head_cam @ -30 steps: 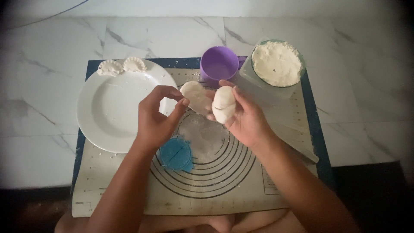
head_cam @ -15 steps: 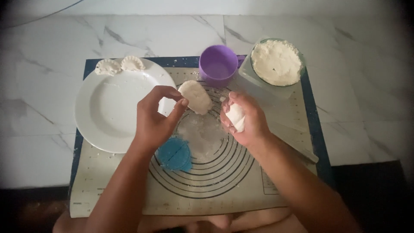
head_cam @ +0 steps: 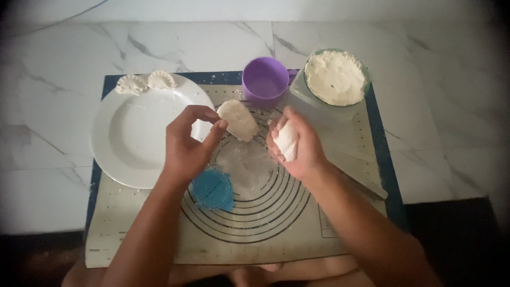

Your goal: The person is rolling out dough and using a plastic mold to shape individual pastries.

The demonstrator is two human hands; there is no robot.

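Two crimped dumplings [head_cam: 146, 82] done on far rim of white plate [head_cam: 133, 159] — left hand [head_cam: 186, 143] pinching dough piece [head_cam: 239, 120], right hand [head_cam: 295, 143] curled round dough lump [head_cam: 287, 139]; filling, crimping left.

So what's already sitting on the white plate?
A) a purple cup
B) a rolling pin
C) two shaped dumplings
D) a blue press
C: two crimped dumplings rest at the far rim of the white plate; the rest of the plate holds nothing.
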